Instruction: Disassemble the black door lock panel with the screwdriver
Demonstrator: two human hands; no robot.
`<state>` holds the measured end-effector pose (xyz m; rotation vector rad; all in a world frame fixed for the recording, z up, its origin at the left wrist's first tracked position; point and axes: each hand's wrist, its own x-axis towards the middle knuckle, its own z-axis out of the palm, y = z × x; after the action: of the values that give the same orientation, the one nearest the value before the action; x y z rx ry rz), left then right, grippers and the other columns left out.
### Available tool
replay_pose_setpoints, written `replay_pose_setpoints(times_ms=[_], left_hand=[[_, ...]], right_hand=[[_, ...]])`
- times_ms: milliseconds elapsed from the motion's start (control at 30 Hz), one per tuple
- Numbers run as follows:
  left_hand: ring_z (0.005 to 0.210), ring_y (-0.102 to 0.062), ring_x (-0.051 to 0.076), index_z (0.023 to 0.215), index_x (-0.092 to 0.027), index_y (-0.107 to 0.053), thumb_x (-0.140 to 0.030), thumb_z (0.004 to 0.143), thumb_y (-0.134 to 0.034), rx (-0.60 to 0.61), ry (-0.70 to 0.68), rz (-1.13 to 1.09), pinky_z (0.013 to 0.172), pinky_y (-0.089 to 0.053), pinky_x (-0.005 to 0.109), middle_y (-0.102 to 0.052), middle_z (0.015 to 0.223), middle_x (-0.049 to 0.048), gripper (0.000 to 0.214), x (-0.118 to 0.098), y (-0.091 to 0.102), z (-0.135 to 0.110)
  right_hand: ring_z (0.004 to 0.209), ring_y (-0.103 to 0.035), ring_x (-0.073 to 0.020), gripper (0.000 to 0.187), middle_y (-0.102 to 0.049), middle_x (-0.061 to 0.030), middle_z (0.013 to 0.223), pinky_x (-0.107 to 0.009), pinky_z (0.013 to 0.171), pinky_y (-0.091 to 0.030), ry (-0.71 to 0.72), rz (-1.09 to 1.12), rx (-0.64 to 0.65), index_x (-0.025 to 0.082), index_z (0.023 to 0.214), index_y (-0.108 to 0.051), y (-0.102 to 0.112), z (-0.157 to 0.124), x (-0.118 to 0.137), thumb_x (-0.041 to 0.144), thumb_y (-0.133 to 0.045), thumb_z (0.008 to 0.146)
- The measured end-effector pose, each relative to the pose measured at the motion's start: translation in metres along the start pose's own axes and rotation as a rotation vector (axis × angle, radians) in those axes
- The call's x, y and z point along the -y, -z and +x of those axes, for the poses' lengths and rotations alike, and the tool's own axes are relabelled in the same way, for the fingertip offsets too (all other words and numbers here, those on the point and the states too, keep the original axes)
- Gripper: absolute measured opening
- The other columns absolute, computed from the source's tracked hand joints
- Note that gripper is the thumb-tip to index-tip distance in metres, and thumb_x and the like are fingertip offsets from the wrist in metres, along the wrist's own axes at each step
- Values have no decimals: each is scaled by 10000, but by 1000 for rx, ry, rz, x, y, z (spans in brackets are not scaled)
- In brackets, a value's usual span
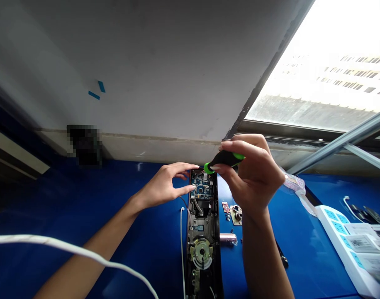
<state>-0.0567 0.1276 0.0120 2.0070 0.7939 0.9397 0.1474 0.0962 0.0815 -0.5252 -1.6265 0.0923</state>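
Note:
An opened black door-lock body [203,232] lies lengthwise on the blue table [84,216], its blue circuit board [202,187] and round metal gear [201,252] exposed. My left hand [165,187] rests against the lock's upper left edge, fingers stretched out and touching the board area. My right hand [252,174] is raised above the lock's far end, closed around a black and green screwdriver [225,160] whose tip points down toward the board.
Small parts [235,214] and a silvery cylinder [229,238] lie right of the lock. A white power strip [348,245] with plugs sits at the right. A white cable [68,249] crosses the lower left. A wall and a window [327,70] stand behind.

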Motion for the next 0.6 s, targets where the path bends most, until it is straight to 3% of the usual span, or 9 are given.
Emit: replay_pose_setpoints(times_ms=[67, 167, 267, 367, 500, 600], left_hand=[[1142, -699, 225, 1379, -247, -654, -260, 862, -789, 2, 5, -12, 1002, -603, 374, -684, 1369, 70, 535, 1, 0, 0], [1131, -702, 224, 1378, -250, -655, -248, 854, -792, 4, 18, -33, 1004, -601, 382, -687, 1362, 70, 541, 1, -1, 0], [1103, -713, 221, 1365, -243, -661, -237, 844, -795, -8, 39, -60, 997, -604, 389, -700, 1334, 69, 538, 0, -2, 0], [1075, -723, 218, 1362, -236, -658, -233, 838, -795, -19, 71, -78, 1000, -605, 395, -709, 1311, 68, 542, 1, -4, -1], [1043, -731, 214, 1339, -227, -669, -237, 823, -809, -36, 90, -95, 997, -609, 396, -736, 1234, 62, 536, 3, -5, -1], [1052, -730, 216, 1339, -215, -666, -224, 822, -806, -36, 89, -117, 1002, -608, 397, -735, 1236, 67, 535, 3, -5, -1]], right_hand=[[940, -700, -206, 375, -686, -57, 1140, -404, 761, -639, -6, -17, 21, 319, 1270, -731, -1, 0, 1, 193, -696, 920], [1142, -703, -252, 466, -692, -74, 1334, -496, 937, -627, -36, 32, 103, 313, 1420, -627, -3, 0, 5, 136, -509, 1006], [1019, -727, -229, 501, -728, -58, 1193, -430, 825, -652, -20, 68, 79, 325, 1340, -690, -5, 0, 6, 80, -680, 902], [872, -689, -177, 464, -659, -43, 1055, -341, 669, -615, 6, 4, 11, 319, 1216, -761, -5, 0, 7, 96, -797, 811], [1141, -683, -249, 429, -690, -93, 1255, -462, 913, -619, -17, -11, 81, 285, 1345, -695, -4, 0, 11, 115, -534, 986], [1061, -716, -242, 448, -736, -73, 1184, -443, 857, -637, -8, 36, 84, 300, 1319, -711, -3, 1, 13, 80, -619, 940]])
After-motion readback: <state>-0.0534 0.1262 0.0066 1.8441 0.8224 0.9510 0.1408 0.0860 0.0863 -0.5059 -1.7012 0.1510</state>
